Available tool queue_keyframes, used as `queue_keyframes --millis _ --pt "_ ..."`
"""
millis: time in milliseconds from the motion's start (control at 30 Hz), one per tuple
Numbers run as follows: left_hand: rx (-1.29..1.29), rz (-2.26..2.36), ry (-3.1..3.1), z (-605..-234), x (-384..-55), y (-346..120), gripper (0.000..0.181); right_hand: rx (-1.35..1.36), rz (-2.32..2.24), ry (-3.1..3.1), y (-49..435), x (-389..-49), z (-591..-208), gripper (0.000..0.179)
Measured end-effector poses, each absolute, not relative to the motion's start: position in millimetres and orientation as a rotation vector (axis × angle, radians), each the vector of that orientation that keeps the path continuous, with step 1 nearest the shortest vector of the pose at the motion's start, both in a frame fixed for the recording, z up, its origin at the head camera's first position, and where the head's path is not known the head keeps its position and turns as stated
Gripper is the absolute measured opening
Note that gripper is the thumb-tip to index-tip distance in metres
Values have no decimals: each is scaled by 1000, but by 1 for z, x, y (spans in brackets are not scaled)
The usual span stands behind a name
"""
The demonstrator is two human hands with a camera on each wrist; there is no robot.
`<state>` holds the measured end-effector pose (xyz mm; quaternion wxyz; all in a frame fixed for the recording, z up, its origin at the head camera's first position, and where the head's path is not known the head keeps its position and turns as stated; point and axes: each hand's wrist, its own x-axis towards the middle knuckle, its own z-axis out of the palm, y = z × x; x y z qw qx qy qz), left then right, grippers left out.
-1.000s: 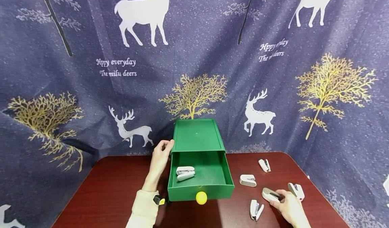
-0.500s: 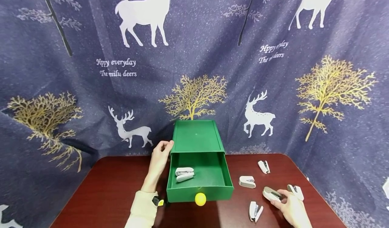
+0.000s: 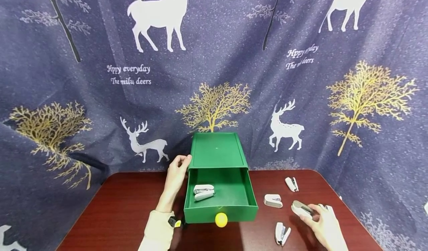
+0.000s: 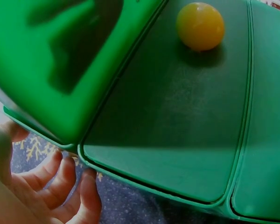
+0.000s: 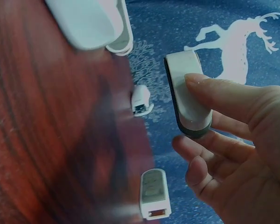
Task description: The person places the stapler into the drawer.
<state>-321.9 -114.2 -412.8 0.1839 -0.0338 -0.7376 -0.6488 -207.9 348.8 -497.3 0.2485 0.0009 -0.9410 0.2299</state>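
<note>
Ideally, we should hold the stapler [image 3: 298, 208] level, pinched in our right hand [image 3: 324, 223] over the bench [image 3: 128, 206], clear of nearby staplers [image 3: 282, 234]; our left hand [image 3: 175, 176] touches the green box [image 3: 217, 150], grip unclear.

The left arm [image 3: 156, 230] stretches forward, the left hand [image 3: 177, 171] holding its fingers [image 4: 90, 196] loosely bent; the right hand [image 3: 322, 224], nearer the body, pinches, thumb [image 5: 221, 95] opposing bent fingers.

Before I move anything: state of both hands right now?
Left hand: open, resting at the side of the green drawer unit.
Right hand: closed, holding a white-and-gray stapler.
</note>
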Motion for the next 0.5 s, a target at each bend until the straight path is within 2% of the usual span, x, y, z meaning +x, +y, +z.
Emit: queue_keyframes --millis 500 --pt "-86 -1849 -2079 -415 -325 -116 34 -48 686 -2505 332 -195 -466 48"
